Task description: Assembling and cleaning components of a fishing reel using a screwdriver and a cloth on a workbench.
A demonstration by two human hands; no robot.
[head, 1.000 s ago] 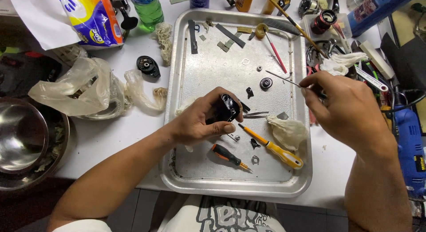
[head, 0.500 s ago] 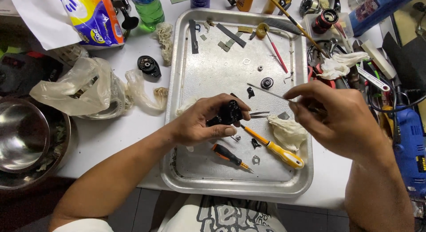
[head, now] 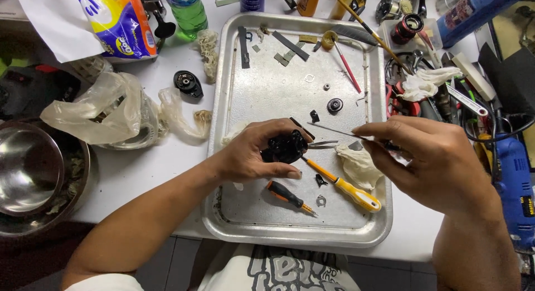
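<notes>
My left hand (head: pixel 259 152) grips a small black mechanical part (head: pixel 285 147) above the middle of a metal tray (head: pixel 239 213). My right hand (head: pixel 432 157) pinches a thin metal pick (head: pixel 334 130) whose tip points left, close to the black part. Just below the hands lie a yellow-handled screwdriver (head: pixel 348 189) and a short black-and-orange screwdriver (head: pixel 290 197). A crumpled white tissue (head: pixel 356 165) sits partly under my right hand. Small black pieces (head: pixel 334 105) and washers are scattered over the tray.
A steel bowl (head: pixel 25 168) stands at the left edge, with clear plastic bags (head: pixel 106 110) beside it. A black round cover (head: pixel 186 83) lies left of the tray. Pliers, wrenches and a blue power drill (head: pixel 515 185) crowd the right side. Bottles line the back.
My right hand has moved left and down with the thin pick, bringing its tip nearer the black part. My left hand has turned the part slightly.
</notes>
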